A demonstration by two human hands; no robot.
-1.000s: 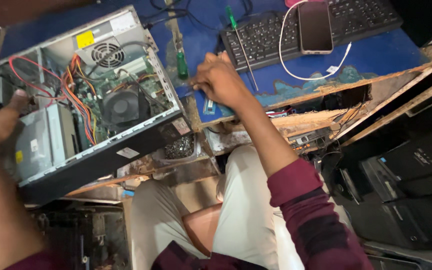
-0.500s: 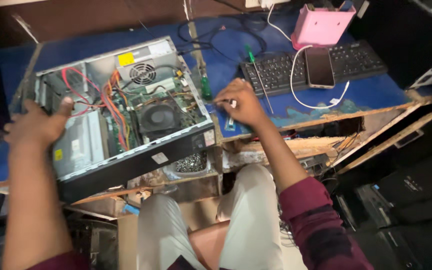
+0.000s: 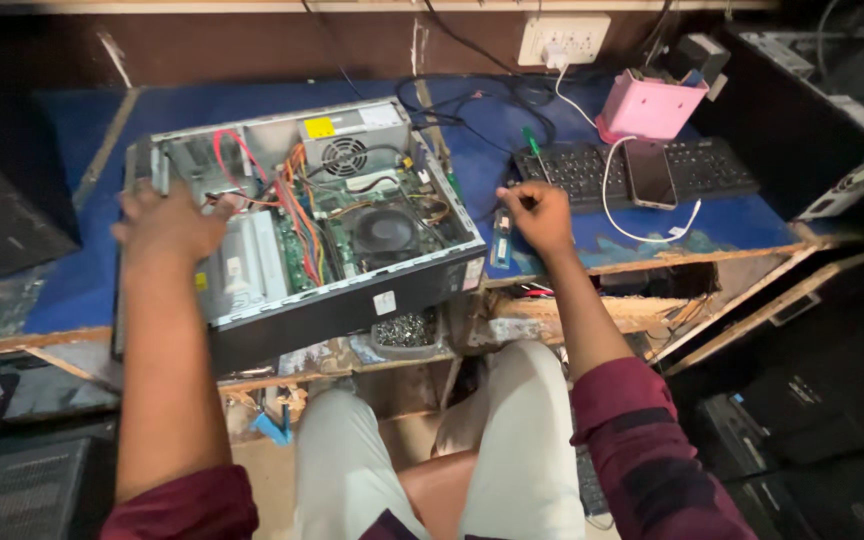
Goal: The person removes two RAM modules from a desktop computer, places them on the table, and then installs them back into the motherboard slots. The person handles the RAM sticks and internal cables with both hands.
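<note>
Left hand [image 3: 167,225] lies flat on the open computer case [image 3: 302,225] near the bench's front edge, steadying it; right hand [image 3: 540,215] closes beside a memory stick [image 3: 501,240]

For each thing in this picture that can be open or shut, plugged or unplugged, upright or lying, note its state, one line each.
Computer case: lying on its side, panel off, insides showing.
Cooling fan: uncovered, facing up.
Phone: lying flat on the keyboard, white cable attached.
Wall socket: white plug in.
Left hand: resting on the case's inside.
Right hand: closed, on the blue tabletop.
</note>
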